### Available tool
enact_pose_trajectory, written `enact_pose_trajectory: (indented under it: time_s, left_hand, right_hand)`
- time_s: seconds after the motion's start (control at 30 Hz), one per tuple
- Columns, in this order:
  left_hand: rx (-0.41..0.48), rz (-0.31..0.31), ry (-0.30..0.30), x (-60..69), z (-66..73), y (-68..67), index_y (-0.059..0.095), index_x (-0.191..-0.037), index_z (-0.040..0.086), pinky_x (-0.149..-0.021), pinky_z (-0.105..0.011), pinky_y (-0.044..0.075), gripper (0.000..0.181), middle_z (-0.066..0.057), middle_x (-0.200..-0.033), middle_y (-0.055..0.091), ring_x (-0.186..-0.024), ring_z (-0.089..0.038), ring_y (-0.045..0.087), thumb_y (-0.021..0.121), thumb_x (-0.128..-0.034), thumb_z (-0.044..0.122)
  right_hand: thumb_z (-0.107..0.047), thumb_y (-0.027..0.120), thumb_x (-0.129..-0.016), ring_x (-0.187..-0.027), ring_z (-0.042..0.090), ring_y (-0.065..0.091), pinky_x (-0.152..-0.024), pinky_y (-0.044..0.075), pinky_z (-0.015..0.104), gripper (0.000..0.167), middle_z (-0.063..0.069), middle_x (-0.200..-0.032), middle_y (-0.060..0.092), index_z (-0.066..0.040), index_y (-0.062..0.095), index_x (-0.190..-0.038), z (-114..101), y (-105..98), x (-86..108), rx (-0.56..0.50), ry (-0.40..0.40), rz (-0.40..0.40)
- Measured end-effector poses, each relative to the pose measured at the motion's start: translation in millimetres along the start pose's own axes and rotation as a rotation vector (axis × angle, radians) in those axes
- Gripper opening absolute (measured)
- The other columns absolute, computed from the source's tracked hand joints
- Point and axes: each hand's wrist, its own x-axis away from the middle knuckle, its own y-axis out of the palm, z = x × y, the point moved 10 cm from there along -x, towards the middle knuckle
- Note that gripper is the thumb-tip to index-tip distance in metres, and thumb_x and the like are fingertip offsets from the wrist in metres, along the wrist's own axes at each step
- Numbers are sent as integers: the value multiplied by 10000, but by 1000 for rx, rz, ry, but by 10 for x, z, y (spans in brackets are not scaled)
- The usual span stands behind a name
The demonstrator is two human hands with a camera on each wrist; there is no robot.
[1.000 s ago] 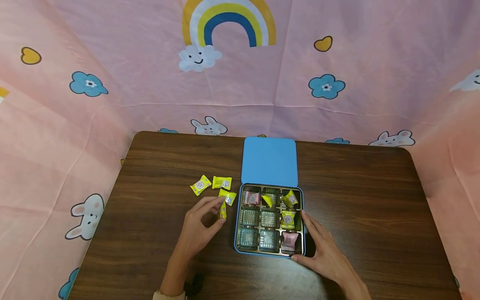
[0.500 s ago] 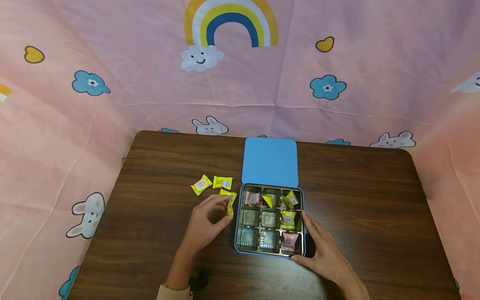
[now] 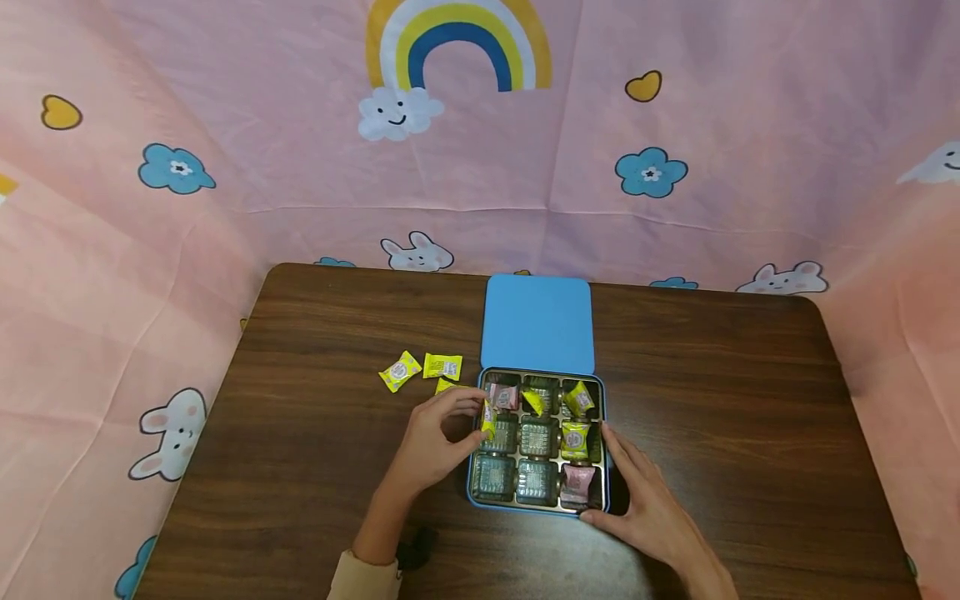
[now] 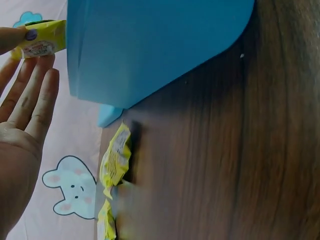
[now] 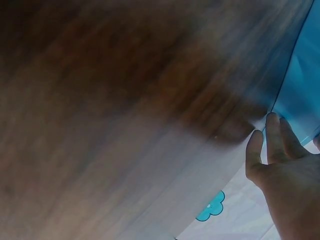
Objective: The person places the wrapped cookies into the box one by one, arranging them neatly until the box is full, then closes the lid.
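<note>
A blue tin (image 3: 537,510) with a divided insert lies open on the table. My left hand (image 3: 435,442) pinches a yellow-wrapped candy (image 3: 488,420) over the tin's left edge; the left wrist view shows this candy (image 4: 42,40) between thumb and fingers. My right hand (image 3: 648,504) rests against the tin's right side, fingers and thumb spread along it. In the back row are a pink candy (image 3: 503,397) at left and yellow candies (image 3: 533,402) in the middle and right compartments. The right column also holds a yellow candy (image 3: 574,440) and, in front, a pink one (image 3: 577,483).
The tin's blue lid (image 3: 537,323) lies behind it. Left of the tin on the wooden table (image 3: 712,375) are yellow candies (image 3: 400,371), (image 3: 442,367), one partly hidden by my left hand. A pink printed cloth (image 3: 480,167) hangs behind and at both sides.
My left hand has moved right with the pinched candy, from beside the loose candies to the tin's left edge. My right hand has stayed at the tin's side.
</note>
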Motion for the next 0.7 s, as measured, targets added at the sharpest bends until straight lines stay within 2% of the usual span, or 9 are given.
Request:
enact_pose_trajectory:
  time_s: [0.17,0.27,0.4,0.53,0.7]
  left_hand:
    - [-18,-21,-26,10,-38,81,628,-1290,132,-891,-449,541,508,6,-1190,649,-1060,-168,652,803,-824,30]
    - [-29,-30,-34,27,-48,120,631,-1282,166,-896,-403,542,510,32,-1181,646,-1057,-147,648,804,-822,32]
    - [-34,-39,-15,20,-16,154,629,-1279,189,-898,-378,538,511,41,-1189,640,-1058,-157,645,803,-823,35]
    - [-83,-28,17,9,28,161,642,-1266,182,-890,-394,535,497,56,-1212,637,-1054,-188,638,809,-817,51]
    - [-164,-22,63,-2,75,177,663,-1259,129,-931,-451,510,490,-11,-1275,623,-1178,-211,579,836,-802,100]
  right_hand:
    - [-659,799,-698,-1369,458,365,-1008,288,725,1177,179,-1555,351,-324,133,-1608,-8,11,14,4,-3,5]
    - [-659,797,-700,-1360,468,379,-1002,285,732,1171,189,-1549,361,-318,139,-1608,-13,23,25,15,-7,11]
    - [-652,805,-695,-1354,459,393,-998,302,717,1178,195,-1540,373,-310,144,-1609,-32,9,18,21,-19,21]
    - [-644,813,-692,-1356,449,393,-999,306,714,1184,189,-1538,378,-306,144,-1609,-46,-8,11,25,-25,27]
    - [-654,803,-697,-1346,462,401,-990,318,721,1175,200,-1529,385,-312,145,-1608,-38,-5,11,30,-10,25]
